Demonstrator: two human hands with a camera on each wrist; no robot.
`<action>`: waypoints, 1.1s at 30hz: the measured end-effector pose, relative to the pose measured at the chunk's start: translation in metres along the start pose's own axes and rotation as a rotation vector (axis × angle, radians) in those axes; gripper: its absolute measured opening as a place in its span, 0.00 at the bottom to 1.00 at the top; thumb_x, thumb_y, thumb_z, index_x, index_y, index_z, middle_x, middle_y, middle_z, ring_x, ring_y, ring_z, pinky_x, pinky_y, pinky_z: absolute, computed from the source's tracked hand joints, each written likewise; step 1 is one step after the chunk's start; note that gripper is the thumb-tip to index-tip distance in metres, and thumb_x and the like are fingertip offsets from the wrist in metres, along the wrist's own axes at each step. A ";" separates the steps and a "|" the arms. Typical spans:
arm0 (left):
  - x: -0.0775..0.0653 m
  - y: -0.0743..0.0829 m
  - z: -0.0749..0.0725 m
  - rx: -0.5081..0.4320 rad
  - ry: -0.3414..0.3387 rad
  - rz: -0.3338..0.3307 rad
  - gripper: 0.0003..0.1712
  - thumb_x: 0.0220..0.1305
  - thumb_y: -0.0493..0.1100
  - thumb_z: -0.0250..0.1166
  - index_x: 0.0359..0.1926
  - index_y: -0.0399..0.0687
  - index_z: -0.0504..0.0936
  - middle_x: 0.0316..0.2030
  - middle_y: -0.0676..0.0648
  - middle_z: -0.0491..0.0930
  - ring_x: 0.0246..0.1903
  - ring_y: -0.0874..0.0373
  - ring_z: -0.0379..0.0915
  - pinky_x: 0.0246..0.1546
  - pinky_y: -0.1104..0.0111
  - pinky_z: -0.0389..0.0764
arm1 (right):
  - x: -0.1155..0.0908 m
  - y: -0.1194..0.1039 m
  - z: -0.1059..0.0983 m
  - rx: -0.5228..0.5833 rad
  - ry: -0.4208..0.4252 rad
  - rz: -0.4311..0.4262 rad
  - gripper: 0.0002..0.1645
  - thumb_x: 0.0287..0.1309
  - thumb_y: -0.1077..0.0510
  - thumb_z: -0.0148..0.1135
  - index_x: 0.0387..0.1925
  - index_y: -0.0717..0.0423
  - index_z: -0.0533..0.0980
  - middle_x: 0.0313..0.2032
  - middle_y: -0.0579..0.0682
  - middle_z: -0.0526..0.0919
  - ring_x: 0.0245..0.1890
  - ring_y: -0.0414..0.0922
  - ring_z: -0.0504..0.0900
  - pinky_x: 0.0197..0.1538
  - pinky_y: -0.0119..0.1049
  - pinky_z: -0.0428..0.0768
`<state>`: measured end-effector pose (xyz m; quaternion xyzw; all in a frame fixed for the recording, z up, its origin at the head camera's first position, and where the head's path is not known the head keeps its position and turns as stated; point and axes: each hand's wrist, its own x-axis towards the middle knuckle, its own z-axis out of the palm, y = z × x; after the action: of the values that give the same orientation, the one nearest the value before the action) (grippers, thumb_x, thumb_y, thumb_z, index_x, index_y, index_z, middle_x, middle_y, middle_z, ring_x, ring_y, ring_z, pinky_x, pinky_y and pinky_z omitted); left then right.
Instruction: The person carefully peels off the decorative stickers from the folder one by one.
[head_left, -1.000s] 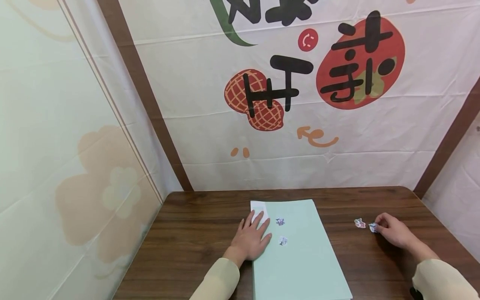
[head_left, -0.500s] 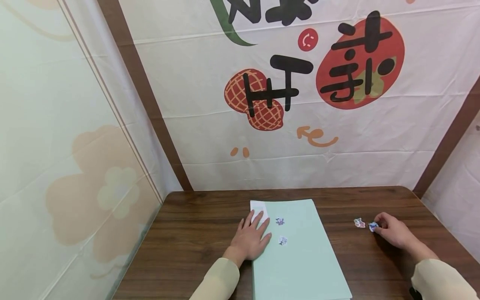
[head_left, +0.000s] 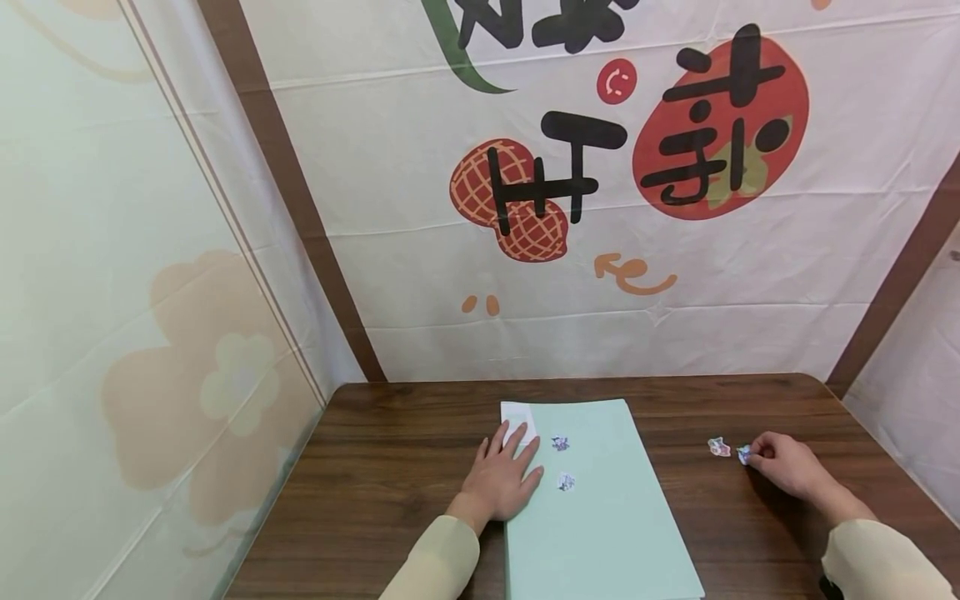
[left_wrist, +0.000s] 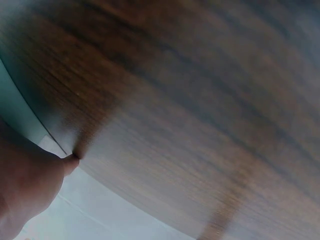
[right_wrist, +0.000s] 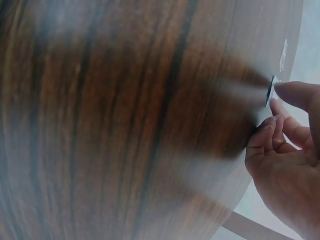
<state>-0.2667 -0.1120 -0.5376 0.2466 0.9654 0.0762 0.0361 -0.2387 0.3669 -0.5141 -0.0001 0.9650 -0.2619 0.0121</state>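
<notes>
My left hand [head_left: 501, 481] lies with spread fingers on the upper left of a pale green folder [head_left: 600, 533], partly over a white patch at its corner. Two small purple-and-white stickers, an upper one [head_left: 560, 443] and a lower one [head_left: 566, 482], sit on the folder to the right of that hand. Off to the right, my right hand [head_left: 789, 465] pinches a small blue-and-white sticker [head_left: 744, 454] between thumb and forefinger, just at the table surface. Its edge shows tilted up in the right wrist view [right_wrist: 271, 91]. A pink-and-white sticker [head_left: 718, 447] lies just left of it.
The dark wooden table [head_left: 390, 475] has a rounded far corner at each side. Behind it hangs a white printed cloth [head_left: 420, 333] with brown strips, and another pale cloth [head_left: 187, 375] hangs at the left.
The sticker between my right fingers has changed its tilt slightly, and the fingers have shifted a little. My left hand and the folder have stayed in place.
</notes>
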 end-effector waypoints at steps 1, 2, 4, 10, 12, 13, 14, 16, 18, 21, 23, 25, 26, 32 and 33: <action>0.000 0.000 0.000 0.000 0.001 0.000 0.37 0.79 0.68 0.32 0.81 0.64 0.57 0.82 0.53 0.46 0.81 0.46 0.33 0.74 0.40 0.52 | 0.000 0.000 0.000 0.004 -0.007 0.009 0.11 0.64 0.59 0.63 0.35 0.66 0.76 0.28 0.50 0.74 0.28 0.45 0.71 0.33 0.39 0.69; 0.000 0.000 0.000 0.000 0.000 -0.001 0.37 0.79 0.68 0.32 0.81 0.64 0.57 0.82 0.53 0.46 0.81 0.46 0.33 0.74 0.40 0.52 | 0.000 -0.001 0.000 0.009 -0.010 0.015 0.11 0.64 0.59 0.63 0.35 0.67 0.76 0.28 0.51 0.74 0.28 0.46 0.71 0.33 0.39 0.69; 0.000 0.000 0.000 -0.004 0.001 -0.001 0.37 0.79 0.68 0.33 0.80 0.64 0.57 0.82 0.52 0.46 0.81 0.46 0.34 0.74 0.40 0.52 | 0.000 -0.002 -0.001 0.015 -0.015 0.021 0.12 0.64 0.59 0.62 0.37 0.68 0.75 0.28 0.51 0.74 0.29 0.46 0.71 0.32 0.40 0.69; 0.001 -0.001 0.000 -0.009 0.007 0.000 0.36 0.79 0.68 0.34 0.80 0.64 0.58 0.82 0.52 0.47 0.81 0.46 0.34 0.74 0.40 0.52 | 0.000 -0.004 -0.002 0.016 -0.021 0.022 0.12 0.65 0.60 0.61 0.41 0.69 0.74 0.28 0.51 0.72 0.28 0.47 0.71 0.31 0.40 0.68; 0.001 -0.001 0.000 -0.011 0.004 0.000 0.36 0.79 0.68 0.34 0.80 0.64 0.58 0.82 0.52 0.47 0.81 0.46 0.34 0.74 0.40 0.52 | 0.000 -0.005 -0.001 0.011 -0.024 0.019 0.13 0.65 0.60 0.60 0.42 0.69 0.74 0.28 0.51 0.72 0.28 0.47 0.70 0.31 0.40 0.67; 0.001 -0.001 0.000 -0.012 0.002 0.000 0.36 0.79 0.68 0.34 0.80 0.64 0.58 0.82 0.52 0.47 0.81 0.46 0.34 0.74 0.40 0.52 | 0.000 -0.005 -0.001 0.009 -0.024 0.018 0.13 0.65 0.60 0.60 0.42 0.69 0.74 0.28 0.51 0.72 0.28 0.47 0.70 0.31 0.40 0.67; 0.001 -0.001 0.000 -0.013 0.001 0.000 0.36 0.79 0.68 0.34 0.80 0.64 0.58 0.82 0.52 0.47 0.81 0.46 0.33 0.74 0.40 0.51 | 0.000 -0.005 -0.001 0.006 -0.025 0.017 0.13 0.65 0.60 0.60 0.42 0.69 0.74 0.28 0.51 0.72 0.28 0.47 0.70 0.31 0.40 0.67; 0.001 -0.001 0.001 -0.014 0.000 0.000 0.36 0.79 0.68 0.34 0.80 0.64 0.58 0.82 0.52 0.46 0.81 0.46 0.33 0.74 0.40 0.51 | 0.000 -0.005 -0.001 -0.001 -0.025 0.009 0.13 0.65 0.60 0.60 0.43 0.69 0.74 0.28 0.51 0.73 0.28 0.47 0.70 0.31 0.40 0.67; 0.001 -0.001 0.001 -0.016 0.003 0.001 0.36 0.79 0.67 0.34 0.80 0.64 0.58 0.82 0.52 0.47 0.81 0.46 0.33 0.74 0.39 0.51 | 0.000 -0.005 -0.001 -0.007 -0.022 -0.001 0.13 0.64 0.60 0.60 0.44 0.68 0.74 0.28 0.51 0.73 0.28 0.47 0.70 0.32 0.40 0.67; 0.001 -0.001 0.001 -0.012 0.009 0.000 0.36 0.79 0.67 0.34 0.80 0.64 0.58 0.82 0.52 0.47 0.81 0.46 0.34 0.74 0.40 0.52 | -0.001 -0.004 0.000 -0.003 -0.023 -0.024 0.12 0.65 0.61 0.60 0.45 0.67 0.74 0.28 0.50 0.72 0.27 0.47 0.69 0.31 0.40 0.66; 0.000 0.000 0.001 -0.011 0.013 0.000 0.36 0.79 0.67 0.34 0.80 0.64 0.59 0.82 0.52 0.47 0.81 0.46 0.34 0.74 0.40 0.52 | -0.002 -0.005 0.000 0.002 -0.025 -0.040 0.11 0.65 0.62 0.60 0.45 0.65 0.75 0.27 0.49 0.72 0.27 0.46 0.69 0.31 0.40 0.66; 0.000 0.000 0.001 -0.008 0.017 -0.002 0.36 0.79 0.67 0.34 0.80 0.64 0.59 0.82 0.52 0.48 0.81 0.46 0.34 0.74 0.40 0.53 | -0.002 -0.004 0.001 0.003 -0.027 -0.061 0.10 0.66 0.62 0.60 0.45 0.64 0.75 0.27 0.48 0.73 0.27 0.45 0.69 0.31 0.40 0.66; 0.000 0.000 0.001 -0.006 0.019 -0.003 0.36 0.79 0.67 0.34 0.80 0.64 0.59 0.82 0.52 0.48 0.81 0.46 0.34 0.74 0.40 0.53 | -0.003 -0.004 0.001 0.001 -0.030 -0.078 0.10 0.66 0.62 0.60 0.45 0.64 0.75 0.27 0.48 0.73 0.27 0.45 0.69 0.31 0.40 0.67; -0.001 0.001 0.000 -0.003 0.019 -0.007 0.36 0.79 0.67 0.33 0.80 0.64 0.59 0.82 0.53 0.47 0.81 0.46 0.34 0.74 0.41 0.53 | -0.004 -0.004 0.002 -0.006 -0.034 -0.104 0.08 0.66 0.63 0.60 0.45 0.62 0.76 0.28 0.48 0.75 0.28 0.45 0.70 0.32 0.41 0.69; -0.001 0.001 0.000 -0.004 0.019 -0.007 0.36 0.79 0.67 0.33 0.80 0.64 0.59 0.82 0.52 0.47 0.81 0.46 0.34 0.74 0.40 0.53 | -0.004 -0.004 0.002 -0.006 -0.035 -0.098 0.08 0.66 0.63 0.60 0.46 0.62 0.77 0.29 0.48 0.76 0.28 0.45 0.70 0.33 0.41 0.69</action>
<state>-0.2653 -0.1117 -0.5378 0.2424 0.9665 0.0802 0.0278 -0.2350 0.3627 -0.5132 -0.0518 0.9642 -0.2594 0.0164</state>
